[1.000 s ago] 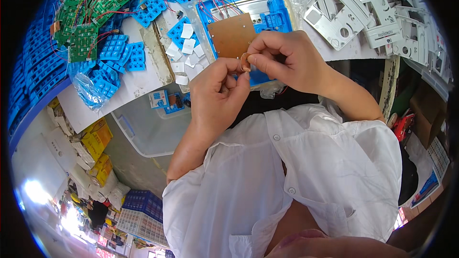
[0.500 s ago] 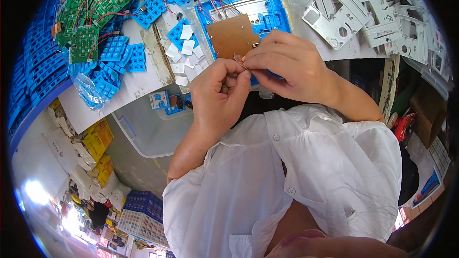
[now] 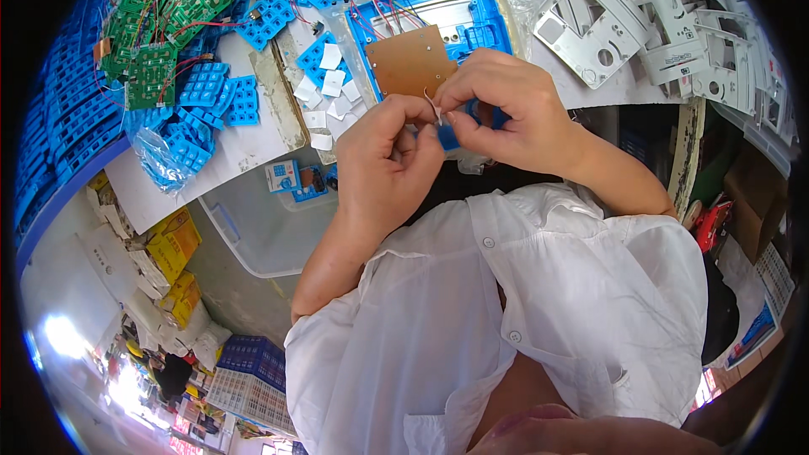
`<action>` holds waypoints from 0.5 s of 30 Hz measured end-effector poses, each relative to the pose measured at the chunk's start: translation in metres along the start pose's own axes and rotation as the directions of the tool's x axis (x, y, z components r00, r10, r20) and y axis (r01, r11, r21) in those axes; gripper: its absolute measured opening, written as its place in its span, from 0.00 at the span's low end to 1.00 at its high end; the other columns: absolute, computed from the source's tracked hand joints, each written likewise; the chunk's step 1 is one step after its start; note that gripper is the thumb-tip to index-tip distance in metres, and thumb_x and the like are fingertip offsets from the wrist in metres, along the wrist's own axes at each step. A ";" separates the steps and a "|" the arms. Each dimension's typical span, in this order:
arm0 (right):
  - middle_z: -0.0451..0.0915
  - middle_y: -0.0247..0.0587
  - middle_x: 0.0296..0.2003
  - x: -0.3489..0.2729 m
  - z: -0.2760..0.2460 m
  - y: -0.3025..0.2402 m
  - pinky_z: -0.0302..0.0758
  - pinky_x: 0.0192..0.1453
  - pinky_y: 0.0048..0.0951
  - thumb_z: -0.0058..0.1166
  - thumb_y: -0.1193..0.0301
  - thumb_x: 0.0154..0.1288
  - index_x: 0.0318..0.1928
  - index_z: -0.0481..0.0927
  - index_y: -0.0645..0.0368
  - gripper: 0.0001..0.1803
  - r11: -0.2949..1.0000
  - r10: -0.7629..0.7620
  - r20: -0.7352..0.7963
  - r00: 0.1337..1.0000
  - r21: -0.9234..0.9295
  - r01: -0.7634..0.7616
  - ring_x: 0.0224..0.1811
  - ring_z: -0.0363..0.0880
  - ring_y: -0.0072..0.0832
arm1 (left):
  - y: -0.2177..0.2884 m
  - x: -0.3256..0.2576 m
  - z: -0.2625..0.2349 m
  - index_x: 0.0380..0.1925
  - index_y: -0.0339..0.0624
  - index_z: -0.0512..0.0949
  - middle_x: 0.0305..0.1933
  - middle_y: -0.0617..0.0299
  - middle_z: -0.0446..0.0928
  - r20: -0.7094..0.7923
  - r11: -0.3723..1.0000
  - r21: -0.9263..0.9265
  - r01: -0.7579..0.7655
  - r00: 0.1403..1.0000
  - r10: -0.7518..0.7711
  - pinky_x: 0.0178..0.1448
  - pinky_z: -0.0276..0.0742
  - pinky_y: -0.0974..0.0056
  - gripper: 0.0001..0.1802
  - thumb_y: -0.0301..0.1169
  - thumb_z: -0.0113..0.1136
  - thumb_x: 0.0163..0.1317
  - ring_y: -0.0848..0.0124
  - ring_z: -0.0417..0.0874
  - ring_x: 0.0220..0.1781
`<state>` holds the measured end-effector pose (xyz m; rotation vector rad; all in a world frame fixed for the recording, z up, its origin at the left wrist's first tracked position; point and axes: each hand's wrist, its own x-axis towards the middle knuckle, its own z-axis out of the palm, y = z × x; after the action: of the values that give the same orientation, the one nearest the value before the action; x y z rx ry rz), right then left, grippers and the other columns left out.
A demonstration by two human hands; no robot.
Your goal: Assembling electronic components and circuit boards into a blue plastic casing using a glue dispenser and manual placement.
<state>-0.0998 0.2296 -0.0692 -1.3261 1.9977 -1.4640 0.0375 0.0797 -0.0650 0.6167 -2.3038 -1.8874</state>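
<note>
Pinched between the fingertips of both hands, just below a brown circuit board, is a thin wire with a small pale piece at its lower end. My left hand grips it from the left, fingers curled. My right hand has its thumb and forefinger closed at the wire's other side. The brown circuit board rests copper-plain side up over a blue plastic housing, and coloured wires run up from it. Fingertips partly hide the wire's ends.
Green circuit boards and blue keypads pile up at the left. White paper squares lie beside the housing. White plastic covers crowd the right. Below the table edge stands a clear plastic bin.
My right fingers have shifted slightly and opened a wider arch, showing more of the wire and the pale piece. My left hand has moved a little right and down.
</note>
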 end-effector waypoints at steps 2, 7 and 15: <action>0.84 0.35 0.30 0.001 0.000 0.001 0.75 0.29 0.30 0.65 0.77 0.56 0.36 0.85 0.59 0.06 1.000 -0.015 0.001 1.000 -0.011 0.015 0.29 0.79 0.31 | 0.007 0.001 -0.003 0.36 0.38 0.79 0.26 0.68 0.75 0.033 1.000 0.004 -0.003 0.999 0.002 0.26 0.63 0.73 0.07 0.18 0.66 0.59 0.86 0.66 0.22; 0.83 0.37 0.31 -0.002 -0.002 0.001 0.75 0.28 0.29 0.64 0.77 0.57 0.37 0.85 0.59 0.06 0.999 0.035 0.029 0.999 0.012 -0.036 0.26 0.78 0.30 | 0.002 0.007 -0.007 0.36 0.38 0.81 0.27 0.68 0.78 0.034 0.997 -0.076 0.013 0.999 -0.011 0.26 0.63 0.74 0.08 0.20 0.70 0.59 0.86 0.67 0.21; 0.82 0.37 0.32 -0.001 -0.004 0.001 0.76 0.31 0.30 0.64 0.78 0.56 0.38 0.84 0.59 0.08 1.000 0.001 0.045 0.999 0.009 -0.001 0.32 0.79 0.32 | 0.006 0.006 -0.011 0.38 0.37 0.81 0.26 0.69 0.80 0.033 0.998 -0.028 0.050 0.998 -0.050 0.28 0.67 0.76 0.03 0.21 0.65 0.65 0.86 0.72 0.22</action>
<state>-0.1024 0.2323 -0.0687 -1.3419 1.9610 -1.4281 0.0344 0.0686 -0.0581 0.6516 -2.2965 -1.9631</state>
